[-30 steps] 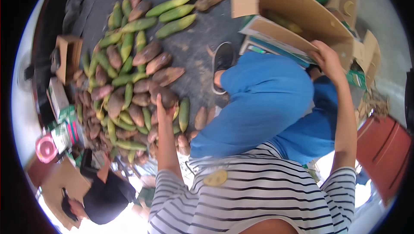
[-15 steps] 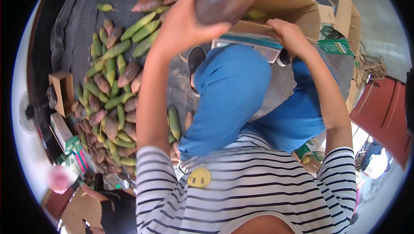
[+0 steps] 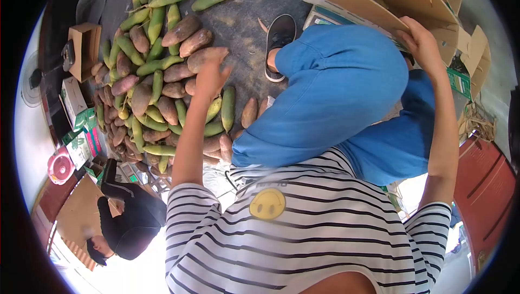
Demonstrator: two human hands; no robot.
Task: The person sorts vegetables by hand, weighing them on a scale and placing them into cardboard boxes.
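Head view: left hand (image 3: 212, 76), fingers parted, at brown oblong vegetable (image 3: 198, 59) on produce pile (image 3: 142, 98); likely firm, weighty, bruisable; wrap its middle. Right hand (image 3: 423, 44) clamped on cardboard box (image 3: 352, 1) edge.

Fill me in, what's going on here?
A person's right hand grips the near edge of an open cardboard box. Their left hand is at a brown vegetable among a pile of brown and green, cucumber-like ones on dark sheeting; whether it grips is unclear. Another person, in dark clothes, is at lower left.
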